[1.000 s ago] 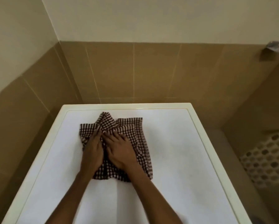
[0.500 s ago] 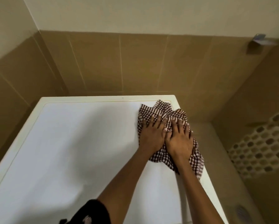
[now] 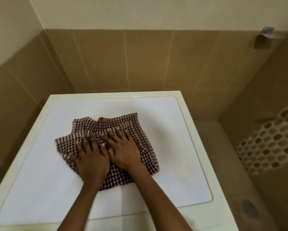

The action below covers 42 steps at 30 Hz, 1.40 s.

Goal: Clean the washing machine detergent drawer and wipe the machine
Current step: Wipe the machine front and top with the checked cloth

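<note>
The white top of the washing machine [image 3: 173,155] fills the lower middle of the head view. A brown-and-white checked cloth [image 3: 123,127] lies crumpled near its centre. My left hand [image 3: 89,157] and my right hand [image 3: 124,150] press flat on the cloth side by side, thumbs touching, fingers spread and pointing toward the back wall. The detergent drawer is not in view.
Brown tiled walls [image 3: 139,64] close in behind and to the left of the machine. To the right lies a tiled floor with a round drain [image 3: 249,209] and a patch of white honeycomb pattern [image 3: 270,144]. A metal bracket [image 3: 267,33] sticks out of the wall at upper right.
Both hands slid the cloth from the middle to the machine's back right corner, then back left to near the centre. The cloth has spread wider and flatter.
</note>
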Each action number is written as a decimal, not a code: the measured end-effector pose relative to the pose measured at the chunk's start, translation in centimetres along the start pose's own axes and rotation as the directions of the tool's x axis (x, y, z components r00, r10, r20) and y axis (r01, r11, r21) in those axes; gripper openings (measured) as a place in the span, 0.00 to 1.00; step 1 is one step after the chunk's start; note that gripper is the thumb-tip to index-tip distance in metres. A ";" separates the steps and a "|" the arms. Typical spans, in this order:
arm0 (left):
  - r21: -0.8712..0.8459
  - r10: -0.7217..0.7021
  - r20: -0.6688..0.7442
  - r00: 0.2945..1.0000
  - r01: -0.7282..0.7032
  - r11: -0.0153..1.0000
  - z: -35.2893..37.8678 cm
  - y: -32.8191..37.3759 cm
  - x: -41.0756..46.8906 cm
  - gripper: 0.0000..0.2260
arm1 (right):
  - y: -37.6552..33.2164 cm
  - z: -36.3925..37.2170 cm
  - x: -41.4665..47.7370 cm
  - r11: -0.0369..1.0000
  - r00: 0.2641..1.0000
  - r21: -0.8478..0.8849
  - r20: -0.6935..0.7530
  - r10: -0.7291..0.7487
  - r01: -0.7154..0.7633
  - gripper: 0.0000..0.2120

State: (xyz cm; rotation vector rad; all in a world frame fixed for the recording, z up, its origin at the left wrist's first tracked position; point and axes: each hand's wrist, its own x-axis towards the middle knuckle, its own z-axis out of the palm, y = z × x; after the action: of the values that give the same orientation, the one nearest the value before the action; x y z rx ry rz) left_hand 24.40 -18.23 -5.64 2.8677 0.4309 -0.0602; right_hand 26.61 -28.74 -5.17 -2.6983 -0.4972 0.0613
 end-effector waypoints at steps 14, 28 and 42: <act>0.026 0.324 0.229 0.918 -0.338 0.941 3.8 17.6 -8.0 0.26 | 14.3 -6.5 -12.6 0.944 0.945 -0.115 -0.147 0.292 -0.309 0.31; 0.074 0.073 0.019 0.997 -0.074 0.995 1.1 5.6 3.0 0.27 | 5.1 -1.8 0.9 0.996 0.993 0.046 -0.081 0.080 -0.077 0.21; 0.111 -0.034 -0.018 0.999 0.036 0.993 1.6 11.0 12.2 0.30 | 11.2 -3.9 9.8 0.998 0.989 0.049 -0.142 0.039 -0.032 0.35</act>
State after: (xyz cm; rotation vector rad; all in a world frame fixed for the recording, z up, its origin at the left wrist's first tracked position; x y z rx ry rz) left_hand 39.25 -25.38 -5.54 2.9718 0.4955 -0.0699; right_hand 39.97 -36.34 -5.61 -2.6418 -0.3997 -0.1083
